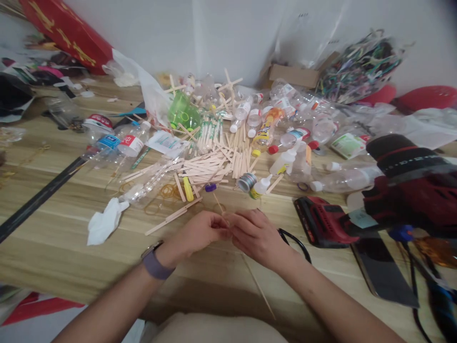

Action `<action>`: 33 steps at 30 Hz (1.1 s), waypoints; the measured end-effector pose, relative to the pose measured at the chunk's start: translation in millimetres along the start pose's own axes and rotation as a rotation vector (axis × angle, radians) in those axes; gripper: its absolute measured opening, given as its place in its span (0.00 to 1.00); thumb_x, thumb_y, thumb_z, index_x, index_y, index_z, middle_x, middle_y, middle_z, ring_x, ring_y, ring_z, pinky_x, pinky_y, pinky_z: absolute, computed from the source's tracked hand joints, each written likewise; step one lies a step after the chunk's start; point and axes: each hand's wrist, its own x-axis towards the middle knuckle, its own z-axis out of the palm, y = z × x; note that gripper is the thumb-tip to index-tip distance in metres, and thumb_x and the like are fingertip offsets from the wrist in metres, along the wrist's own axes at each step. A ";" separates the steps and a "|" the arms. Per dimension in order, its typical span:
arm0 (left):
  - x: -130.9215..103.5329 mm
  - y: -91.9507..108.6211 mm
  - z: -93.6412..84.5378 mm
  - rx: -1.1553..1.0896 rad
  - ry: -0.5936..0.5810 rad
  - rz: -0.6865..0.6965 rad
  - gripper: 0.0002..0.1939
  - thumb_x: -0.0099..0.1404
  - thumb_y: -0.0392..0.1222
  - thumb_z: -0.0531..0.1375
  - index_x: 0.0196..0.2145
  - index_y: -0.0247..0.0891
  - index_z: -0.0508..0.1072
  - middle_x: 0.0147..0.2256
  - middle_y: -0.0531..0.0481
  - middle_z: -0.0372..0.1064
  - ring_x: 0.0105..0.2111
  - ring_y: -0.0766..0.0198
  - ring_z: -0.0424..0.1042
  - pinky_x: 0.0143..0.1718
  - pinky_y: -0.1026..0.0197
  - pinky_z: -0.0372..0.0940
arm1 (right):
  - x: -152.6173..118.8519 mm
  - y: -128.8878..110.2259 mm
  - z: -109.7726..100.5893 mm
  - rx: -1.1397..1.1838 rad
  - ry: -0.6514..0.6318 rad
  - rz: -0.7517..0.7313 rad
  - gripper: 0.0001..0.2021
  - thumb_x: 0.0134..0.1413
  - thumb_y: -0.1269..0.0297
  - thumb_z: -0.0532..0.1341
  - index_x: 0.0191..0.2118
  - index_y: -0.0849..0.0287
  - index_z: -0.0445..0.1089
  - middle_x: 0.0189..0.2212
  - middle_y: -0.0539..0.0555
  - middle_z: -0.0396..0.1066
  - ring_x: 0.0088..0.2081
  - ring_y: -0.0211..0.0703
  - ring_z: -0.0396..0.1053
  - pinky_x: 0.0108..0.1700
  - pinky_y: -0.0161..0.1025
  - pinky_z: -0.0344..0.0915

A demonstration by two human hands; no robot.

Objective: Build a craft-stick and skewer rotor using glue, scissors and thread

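Low over the front of the table, my left hand [205, 231] and my right hand [257, 233] meet with fingertips pinched together. A thin wooden skewer [259, 287] runs between them, slanting from the far side down toward my body. At or just behind its far end is a purple bottle cap [210, 187]; whether it is fixed on the skewer is unclear. My fingers hide the skewer's middle and anything small held there. Just beyond the hands lie a yellow tube-shaped piece [187, 188] and some joined craft sticks [173, 216].
Flat craft sticks [203, 166] are heaped behind my hands, with plastic bottles [346, 178] around them. A glue bottle [260, 187] stands by a wire spool [246, 181]. On the right are a red cordless drill [403, 190] and a phone [383, 269]; a crumpled tissue [105, 221] lies left.
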 end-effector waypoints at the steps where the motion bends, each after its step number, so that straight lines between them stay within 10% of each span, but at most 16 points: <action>1: 0.1 1.8 -1.1 0.029 0.001 0.007 0.07 0.58 0.39 0.60 0.28 0.34 0.76 0.28 0.52 0.75 0.30 0.61 0.71 0.31 0.64 0.60 | 1.0 1.6 -0.8 0.013 -0.014 -0.022 0.10 0.65 0.71 0.53 0.36 0.57 0.70 0.42 0.55 0.74 0.43 0.45 0.66 0.42 0.42 0.59; 14: -17.4 5.4 25.8 0.371 0.323 0.077 0.12 0.66 0.37 0.50 0.36 0.36 0.74 0.37 0.39 0.73 0.38 0.51 0.68 0.41 0.53 0.54 | 3.1 2.4 5.1 0.288 0.018 0.356 0.09 0.50 0.79 0.57 0.30 0.57 0.62 0.29 0.52 0.69 0.34 0.43 0.66 0.37 0.39 0.63; 33: -5.3 1.7 17.7 -0.492 0.132 -0.166 0.13 0.54 0.49 0.61 0.31 0.36 0.70 0.22 0.59 0.57 0.20 0.72 0.51 0.21 0.65 0.44 | -7.5 -8.1 -5.9 0.309 0.039 0.482 0.05 0.57 0.71 0.61 0.39 0.57 0.68 0.32 0.53 0.70 0.35 0.44 0.69 0.36 0.39 0.64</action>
